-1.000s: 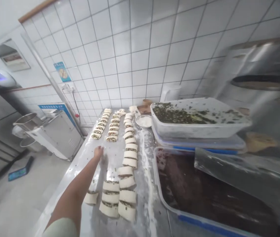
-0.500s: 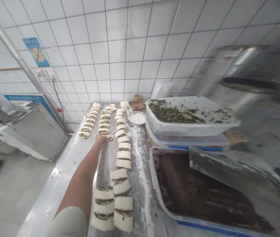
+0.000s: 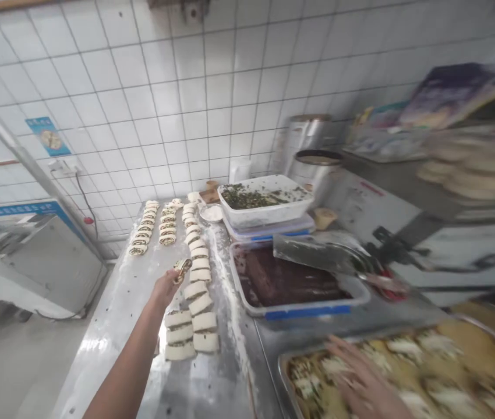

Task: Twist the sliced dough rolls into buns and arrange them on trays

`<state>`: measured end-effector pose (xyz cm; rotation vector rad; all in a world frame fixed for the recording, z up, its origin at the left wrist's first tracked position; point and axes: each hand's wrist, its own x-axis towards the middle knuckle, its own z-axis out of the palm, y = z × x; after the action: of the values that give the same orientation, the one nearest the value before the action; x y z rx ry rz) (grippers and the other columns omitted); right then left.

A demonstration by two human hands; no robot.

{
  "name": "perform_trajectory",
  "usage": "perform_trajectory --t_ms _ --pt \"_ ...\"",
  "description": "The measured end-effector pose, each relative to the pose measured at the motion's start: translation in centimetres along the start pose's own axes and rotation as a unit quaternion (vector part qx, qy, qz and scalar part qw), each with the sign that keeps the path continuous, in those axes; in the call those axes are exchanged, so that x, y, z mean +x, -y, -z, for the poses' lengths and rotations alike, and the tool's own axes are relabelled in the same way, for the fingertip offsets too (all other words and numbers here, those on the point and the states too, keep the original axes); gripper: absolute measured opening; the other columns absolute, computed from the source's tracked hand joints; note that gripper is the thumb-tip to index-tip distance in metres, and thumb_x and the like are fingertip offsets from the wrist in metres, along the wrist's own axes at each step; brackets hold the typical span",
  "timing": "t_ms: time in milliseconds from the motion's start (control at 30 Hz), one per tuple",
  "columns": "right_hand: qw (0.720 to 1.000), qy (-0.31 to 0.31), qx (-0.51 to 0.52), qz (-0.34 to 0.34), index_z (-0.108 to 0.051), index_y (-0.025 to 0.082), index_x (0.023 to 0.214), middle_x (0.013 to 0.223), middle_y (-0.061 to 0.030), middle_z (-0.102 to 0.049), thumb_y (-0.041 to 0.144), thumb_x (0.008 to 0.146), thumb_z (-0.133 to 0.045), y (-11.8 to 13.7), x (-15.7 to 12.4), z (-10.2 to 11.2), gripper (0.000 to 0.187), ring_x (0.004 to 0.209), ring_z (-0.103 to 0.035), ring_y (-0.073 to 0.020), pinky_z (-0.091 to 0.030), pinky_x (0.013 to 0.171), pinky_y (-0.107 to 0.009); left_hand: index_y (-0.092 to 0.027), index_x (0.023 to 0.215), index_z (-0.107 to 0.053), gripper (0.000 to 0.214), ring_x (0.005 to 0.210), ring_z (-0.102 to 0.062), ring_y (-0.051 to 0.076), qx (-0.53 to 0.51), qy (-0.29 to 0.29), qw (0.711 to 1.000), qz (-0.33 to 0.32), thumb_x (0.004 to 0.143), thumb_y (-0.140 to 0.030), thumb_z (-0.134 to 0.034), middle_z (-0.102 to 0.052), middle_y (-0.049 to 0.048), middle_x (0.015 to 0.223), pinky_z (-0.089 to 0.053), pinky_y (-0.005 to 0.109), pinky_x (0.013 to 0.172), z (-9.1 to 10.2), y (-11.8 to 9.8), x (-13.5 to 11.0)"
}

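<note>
Now that it has risen, left hand [image 3: 165, 286] grip holds dough roll [image 3: 182, 268], right hand [image 3: 363, 381] spread over tray [image 3: 282, 364].

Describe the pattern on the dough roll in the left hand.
The dough roll is pale with a dark green swirl of filling, seen best in the head view.

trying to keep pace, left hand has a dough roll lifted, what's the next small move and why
Probably carry the dough roll in the left hand to the metal tray: it is lifted off the steel table, and the right hand is over that tray.
</note>
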<state>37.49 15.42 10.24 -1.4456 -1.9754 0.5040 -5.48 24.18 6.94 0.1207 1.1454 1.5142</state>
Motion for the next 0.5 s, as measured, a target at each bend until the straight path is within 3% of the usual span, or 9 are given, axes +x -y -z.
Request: perform_trajectory --t_ms 67,167,267,367,500 --pt "0.995 0.056 0.081 -0.001 -0.053 0.024 0.114 0.123 -0.0098 -0.048 0.037 0.084 -0.047 2.9 -0.5 -0.7 0.034 0.106 -0.053 -0.0213 -0.051 0.081 -0.033 -0.01 0.087 -0.057 0.015 0.073 -0.059 0.011 0.022 0.086 0.996 0.022 0.073 -0.006 -0.06 -0.062 0.0053 0.081 -0.05 0.023 0.071 -1.3 1.3 -5.5" --pt "0.971 0.101 0.218 -0.001 -0.039 0.025 0.128 0.131 -0.0108 -0.04 0.029 0.085 -0.046 8.0 -0.3 -0.8 0.044 0.099 -0.057 -0.018 -0.051 0.08 -0.032 -0.014 0.1 -0.056 0.03 0.078 -0.061 0.014 0.067 0.245 0.964 0.084 0.071 -0.013 -0.064 -0.064 0.0068 0.095 -0.05 0.025 0.072 -3.6 3.6 -13.6" --pt "0.939 0.137 0.316 -0.005 -0.038 0.025 0.129 0.132 -0.0091 -0.04 0.026 0.079 -0.056 11.1 -0.5 0.6 0.053 0.095 -0.058 -0.0166 -0.05 0.08 -0.031 -0.015 0.107 -0.054 0.04 0.086 -0.061 0.016 0.107 0.329 0.928 0.137 0.069 -0.013 -0.067 -0.063 0.0087 0.103 -0.048 0.025 0.075 -5.5 5.3 -20.2" --pt "0.914 0.135 0.382 -0.001 -0.057 0.02 0.111 0.12 -0.0082 -0.052 0.027 0.074 -0.064 11.7 -2.1 3.0 0.039 0.095 -0.058 -0.017 -0.048 0.082 -0.03 -0.014 0.108 -0.056 0.04 0.092 -0.06 0.018 0.122 0.376 0.903 0.169 0.069 -0.015 -0.067 -0.063 0.0101 0.104 -0.045 0.027 0.083 -6.4 6.3 -24.3" --pt "0.914 0.098 0.393 0.032 -0.066 0.017 0.093 0.106 -0.008 -0.06 0.026 0.074 -0.065 11.6 -5.0 6.8 0.021 0.093 -0.059 -0.0166 -0.049 0.08 -0.029 -0.012 0.103 -0.06 0.033 0.092 -0.061 0.021 0.189 0.44 0.845 0.238 0.071 -0.019 -0.066 -0.064 0.012 0.101 -0.044 0.03 0.083 -6.3 7.0 -27.4"
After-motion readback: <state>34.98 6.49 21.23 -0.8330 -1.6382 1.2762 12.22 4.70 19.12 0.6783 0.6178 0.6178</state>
